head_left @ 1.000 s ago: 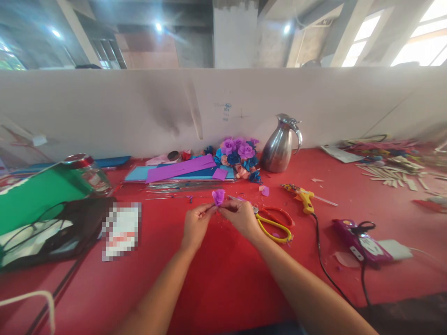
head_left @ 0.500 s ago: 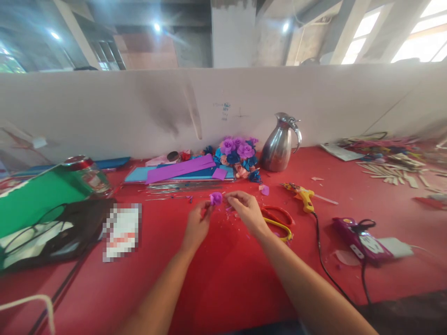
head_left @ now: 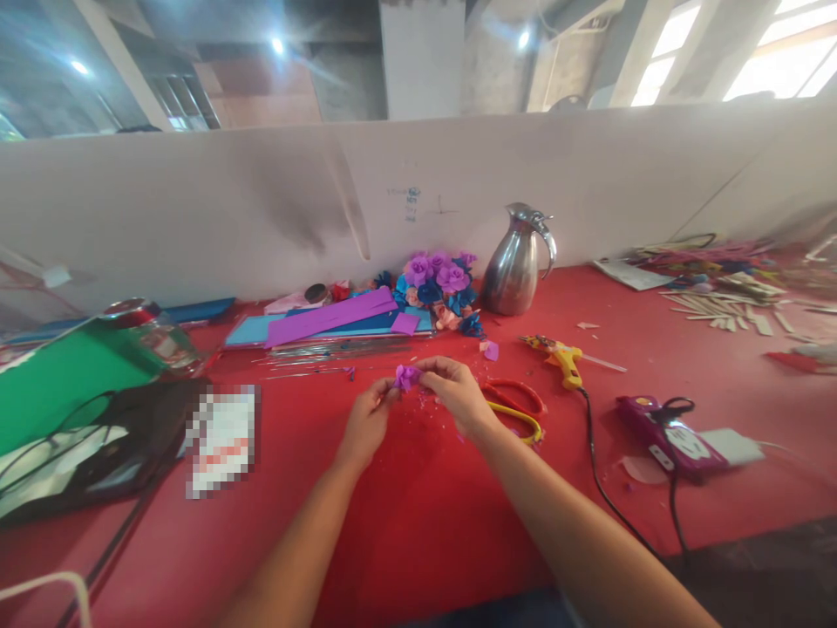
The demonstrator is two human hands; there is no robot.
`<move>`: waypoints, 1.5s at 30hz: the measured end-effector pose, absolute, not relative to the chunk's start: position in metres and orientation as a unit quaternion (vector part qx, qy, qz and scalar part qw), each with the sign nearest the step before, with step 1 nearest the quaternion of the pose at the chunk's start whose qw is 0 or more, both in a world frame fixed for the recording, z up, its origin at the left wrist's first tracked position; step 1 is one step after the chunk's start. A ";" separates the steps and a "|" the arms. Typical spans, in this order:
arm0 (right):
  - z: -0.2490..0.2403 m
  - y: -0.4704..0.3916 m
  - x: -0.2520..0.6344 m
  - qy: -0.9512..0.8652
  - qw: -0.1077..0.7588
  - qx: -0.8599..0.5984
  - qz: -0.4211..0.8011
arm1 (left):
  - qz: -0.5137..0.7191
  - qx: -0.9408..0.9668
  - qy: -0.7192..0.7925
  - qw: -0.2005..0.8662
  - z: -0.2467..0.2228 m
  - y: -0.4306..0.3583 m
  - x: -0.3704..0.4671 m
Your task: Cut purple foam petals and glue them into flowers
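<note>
A small purple paper flower (head_left: 404,377) is held between my two hands above the red table (head_left: 418,523). My left hand (head_left: 367,420) pinches it from the left side and below. From the right, the thumb and fingers of my right hand (head_left: 456,390) close on its petals. Small paper scraps lie on the table under my hands. Beside my right hand rest scissors with a red and a yellow handle (head_left: 520,417), their blades mostly hidden. Beyond the hands, purple paper strips (head_left: 327,318) lie over blue sheets, and thin wires (head_left: 327,356) lie in front of them.
A bunch of paper flowers (head_left: 439,288) and a steel jug (head_left: 513,266) stand by the partition. At right lie a yellow glue gun (head_left: 568,362) with its cord and a purple power strip (head_left: 667,440). A jar (head_left: 160,336) and a dark bag (head_left: 124,462) are at left.
My right hand has moved in onto the flower, its fingertips now at the petals. The flower looks turned, with its petals more spread. The view has shifted slightly.
</note>
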State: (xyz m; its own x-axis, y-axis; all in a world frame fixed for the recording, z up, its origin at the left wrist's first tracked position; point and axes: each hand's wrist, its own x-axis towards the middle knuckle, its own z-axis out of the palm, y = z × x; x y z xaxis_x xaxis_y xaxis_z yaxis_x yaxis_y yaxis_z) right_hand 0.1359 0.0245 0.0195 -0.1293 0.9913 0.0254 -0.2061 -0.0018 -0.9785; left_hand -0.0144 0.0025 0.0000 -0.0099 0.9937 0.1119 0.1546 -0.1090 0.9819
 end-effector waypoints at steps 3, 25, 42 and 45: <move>0.024 0.023 0.137 -0.470 0.533 -0.402 0.577 | 0.483 0.560 0.509 0.440 0.000 0.003 -0.014; 0.023 0.023 0.139 -0.330 0.464 -0.252 0.782 | 0.578 0.434 0.395 0.567 0.007 0.003 -0.011; 0.022 0.020 0.134 -0.306 0.465 -0.265 0.787 | 0.544 0.448 0.373 0.603 0.006 0.001 -0.012; 0.023 0.018 0.133 -0.322 0.468 -0.264 0.780 | 0.554 0.429 0.375 0.607 0.007 0.002 -0.012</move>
